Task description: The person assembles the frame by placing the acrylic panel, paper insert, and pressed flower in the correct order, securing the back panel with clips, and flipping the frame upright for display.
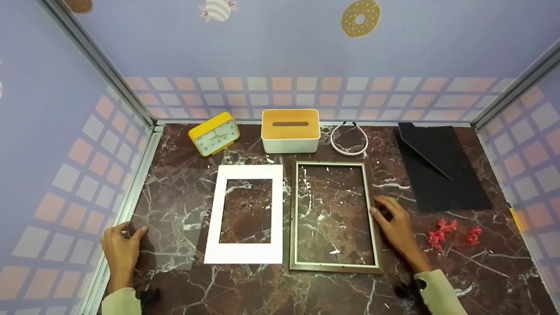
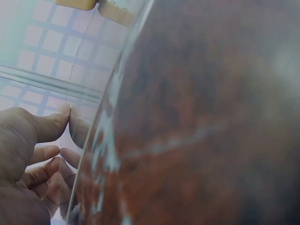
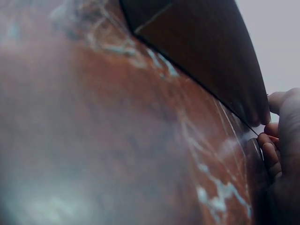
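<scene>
Table: marbled red-brown table (image 1: 328, 297), extending on all sides of the picture frame (image 1: 332, 267), which lies flat.
Left hand (image 1: 120, 251): well left of the picture frame; thumb and fingers bent, tips at the left edge of the clear pane (image 1: 175, 227); cannot tell whether they pinch it or merely touch.
Clear pane: lying flat, left of the picture frame, beyond the mat from it.
Picture frame opening: brown outer border, silver inner lip, marbling visible through it.
Right hand (image 1: 396, 221): at the picture frame's right side; thumb and fingers grasping that rail.
White mat (image 1: 243, 253): just left of the picture frame, flat, rectangular window.
Red sprigs (image 1: 442, 234): right of the picture frame, past the right hand.
Black backing board (image 1: 455, 188): right of the picture frame, toward its far end; stand flap on top.
White loop (image 1: 349, 153): just behind the picture frame, dark tips.
Tissue box (image 1: 290, 146): behind the picture frame, slightly left; wood-coloured lid.
Yellow alarm clock (image 1: 218, 138): behind and left of the picture frame, tilted.
</scene>
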A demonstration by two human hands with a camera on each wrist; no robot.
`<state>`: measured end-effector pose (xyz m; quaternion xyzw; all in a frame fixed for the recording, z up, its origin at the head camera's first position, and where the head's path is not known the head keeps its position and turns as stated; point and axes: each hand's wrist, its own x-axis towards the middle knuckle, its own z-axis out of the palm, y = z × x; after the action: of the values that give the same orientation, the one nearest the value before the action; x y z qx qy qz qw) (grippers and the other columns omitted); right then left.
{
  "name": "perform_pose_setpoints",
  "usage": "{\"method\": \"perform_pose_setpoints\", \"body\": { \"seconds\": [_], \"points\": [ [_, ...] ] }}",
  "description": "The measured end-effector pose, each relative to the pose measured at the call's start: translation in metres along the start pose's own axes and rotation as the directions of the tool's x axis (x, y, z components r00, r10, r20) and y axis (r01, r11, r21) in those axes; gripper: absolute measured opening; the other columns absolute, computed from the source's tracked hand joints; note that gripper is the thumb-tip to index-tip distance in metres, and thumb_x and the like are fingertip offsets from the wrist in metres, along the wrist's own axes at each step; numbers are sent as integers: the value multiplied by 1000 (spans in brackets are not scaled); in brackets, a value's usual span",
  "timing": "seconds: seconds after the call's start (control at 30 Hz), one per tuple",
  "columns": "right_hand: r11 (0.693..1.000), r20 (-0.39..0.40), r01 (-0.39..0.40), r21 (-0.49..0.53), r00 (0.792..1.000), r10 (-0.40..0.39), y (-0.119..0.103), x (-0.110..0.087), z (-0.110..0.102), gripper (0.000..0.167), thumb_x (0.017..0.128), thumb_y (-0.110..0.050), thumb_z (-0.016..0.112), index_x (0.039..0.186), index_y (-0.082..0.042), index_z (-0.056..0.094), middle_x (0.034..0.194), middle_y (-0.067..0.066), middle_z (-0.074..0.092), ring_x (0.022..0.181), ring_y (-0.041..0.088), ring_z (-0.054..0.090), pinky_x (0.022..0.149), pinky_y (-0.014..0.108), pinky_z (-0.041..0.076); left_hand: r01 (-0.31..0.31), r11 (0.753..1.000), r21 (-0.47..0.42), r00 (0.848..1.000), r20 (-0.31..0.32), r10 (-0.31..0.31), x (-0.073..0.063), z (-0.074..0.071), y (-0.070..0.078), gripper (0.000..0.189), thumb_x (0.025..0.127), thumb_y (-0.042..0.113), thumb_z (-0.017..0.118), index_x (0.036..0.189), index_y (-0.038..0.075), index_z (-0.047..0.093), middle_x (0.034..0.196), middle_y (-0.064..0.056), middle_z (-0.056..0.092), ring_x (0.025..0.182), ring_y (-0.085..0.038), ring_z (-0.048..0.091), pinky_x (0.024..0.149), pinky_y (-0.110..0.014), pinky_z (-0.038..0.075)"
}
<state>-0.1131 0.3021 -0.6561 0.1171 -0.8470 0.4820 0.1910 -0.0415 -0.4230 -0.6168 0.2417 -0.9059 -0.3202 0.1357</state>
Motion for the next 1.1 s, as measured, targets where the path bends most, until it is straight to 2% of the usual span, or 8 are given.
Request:
{"method": "perform_pose_setpoints", "body": {
  "seconds": [0.13, 0.23, 0.37, 0.47, 0.6, 0.8, 1.03, 1.1],
  "points": [
    [1000, 0, 5, 5, 1000, -5, 0, 0, 0, 32, 92, 8, 83, 124, 9, 77, 128, 24, 74, 117, 29, 68, 107, 11, 44, -5, 1000, 15, 1000, 16, 5, 3, -3, 0, 55, 98, 13, 85, 135, -20, 63, 128, -43, 55, 127, -62, 46, 114, -70, 32],
    [1000, 0, 6, -2, 1000, -6, 0, -1, -1, 32, 92, 7, 83, 123, 9, 77, 127, 24, 74, 117, 26, 68, 106, 11, 44, -39, 999, 36, 999, 5, 39, 6, -4, 0, 51, 96, 12, 87, 129, -21, 68, 122, -46, 60, 119, -63, 54, 109, -71, 39],
    [1000, -4, 11, -13, 1000, -11, 0, -2, -1, 32, 92, 8, 84, 123, 9, 78, 128, 23, 74, 115, 24, 68, 101, 11, 45, -100, 991, 84, 995, -16, 102, 10, -6, -1, 32, 93, 14, 90, 93, -14, 76, 95, -37, 68, 90, -56, 63, 84, -64, 50],
    [1000, -4, 11, -16, 1000, -11, 0, -2, -1, 32, 92, 8, 84, 123, 9, 78, 128, 23, 74, 114, 30, 69, 101, 10, 45, -114, 987, 114, 993, -15, 117, 12, -7, -1, 34, 91, 17, 92, 76, -5, 71, 78, -27, 66, 75, -46, 61, 70, -55, 46],
    [1000, 3, 2, -8, 1000, -2, 0, 0, 0, 31, 92, 7, 84, 123, 9, 78, 128, 24, 74, 117, 37, 68, 106, 11, 45, -99, 989, 109, 995, -5, 100, 16, -9, -2, 33, 90, 17, 93, 85, -11, 75, 81, -28, 67, 75, -48, 62, 72, -59, 48],
    [1000, 0, -4, -5, 1000, 4, -2, 1, 0, 31, 92, 8, 84, 122, 9, 78, 127, 23, 75, 117, 35, 69, 107, 11, 44, -71, 992, 106, 997, 32, 68, 19, -12, -3, 33, 92, 18, 92, 92, -12, 77, 90, -33, 72, 84, -51, 65, 78, -60, 49],
    [1000, -10, 7, -11, 1000, -7, -3, -1, 0, 30, 92, 7, 84, 121, 10, 78, 126, 24, 75, 116, 35, 69, 106, 10, 45, -8, 996, 85, 998, 69, 2, 20, -14, 0, 48, 98, 14, 85, 127, -21, 69, 117, -43, 69, 109, -64, 64, 99, -69, 50],
    [1000, -11, 14, -12, 1000, -14, -2, 0, 0, 29, 92, 7, 84, 120, 10, 78, 125, 24, 75, 115, 37, 70, 106, 10, 45, -2, 996, 84, 997, 72, -4, 20, -15, 2, 50, 98, 13, 84, 130, -23, 66, 118, -44, 68, 110, -65, 63, 101, -70, 49]
  ]
}}
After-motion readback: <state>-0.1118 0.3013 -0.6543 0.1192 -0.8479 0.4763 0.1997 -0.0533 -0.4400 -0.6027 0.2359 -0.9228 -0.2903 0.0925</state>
